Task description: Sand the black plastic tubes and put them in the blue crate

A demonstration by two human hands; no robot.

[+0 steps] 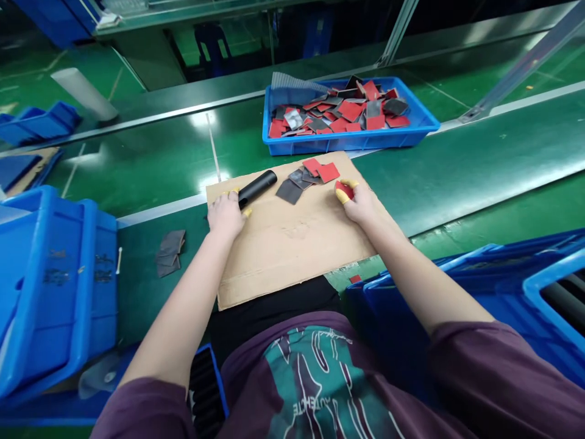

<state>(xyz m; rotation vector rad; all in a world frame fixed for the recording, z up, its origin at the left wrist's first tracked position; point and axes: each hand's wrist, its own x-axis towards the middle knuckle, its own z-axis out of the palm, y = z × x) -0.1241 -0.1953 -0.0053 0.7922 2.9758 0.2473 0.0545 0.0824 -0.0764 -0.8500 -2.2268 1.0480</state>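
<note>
My left hand (225, 214), with yellow covers on some fingertips, is closed around the near end of a black tube (261, 186). The tube lies tilted over the left part of a cardboard sheet (292, 244). Over the sheet's right side, my right hand (359, 203) pinches a red square pad (346, 189) between yellow-covered fingertips. Between the hands, toward the far edge of the cardboard, lie several loose pads, with red ones (329, 172) overlapping dark grey ones (289, 191). Part of the tube is hidden in my left hand.
Beyond the cardboard stands a blue tray (347, 144) heaped with red and dark pads. A small stack of dark pads (170, 253) lies left on the green table. Blue bins (59, 286) are stacked at left; another blue bin (553, 277) at right holds black tubes.
</note>
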